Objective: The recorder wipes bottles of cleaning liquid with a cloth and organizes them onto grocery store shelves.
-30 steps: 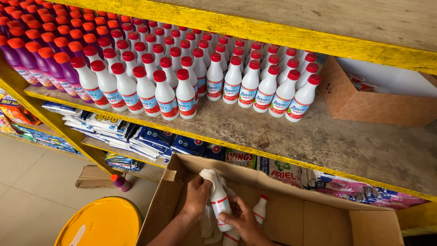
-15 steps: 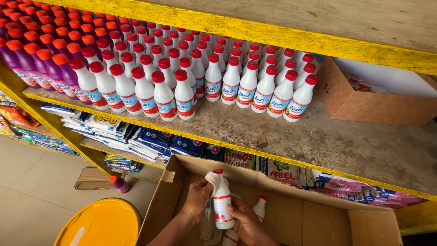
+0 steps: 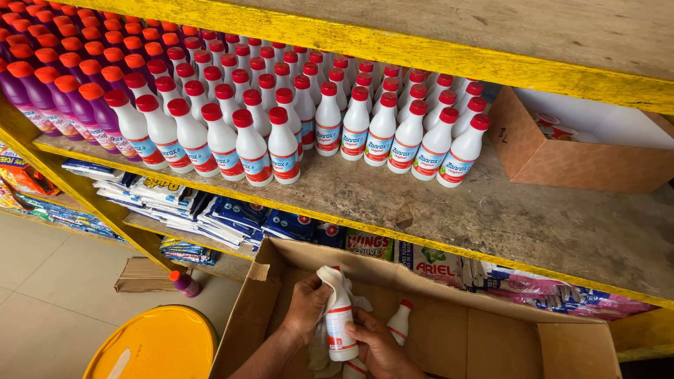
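Over an open cardboard box (image 3: 505, 337), my right hand (image 3: 375, 347) grips the lower body of a white bottle with a red cap (image 3: 340, 324). My left hand (image 3: 305, 309) presses a white cloth (image 3: 335, 281) over the bottle's top and shoulder. Another white bottle (image 3: 399, 321) lies inside the box just right of my hands. Rows of the same white red-capped bottles (image 3: 316, 119) stand on the grey shelf (image 3: 533, 224) above.
Purple bottles (image 3: 49, 98) fill the shelf's left end. A brown open carton (image 3: 583, 147) sits at its right. Detergent packets (image 3: 210, 210) lie on the lower shelf. A yellow bucket lid (image 3: 158, 344) and a small purple bottle (image 3: 184, 283) are on the floor.
The bottle was lifted upright from the box, and the cloth has moved up over its cap and shoulder. Both hands stay on it.
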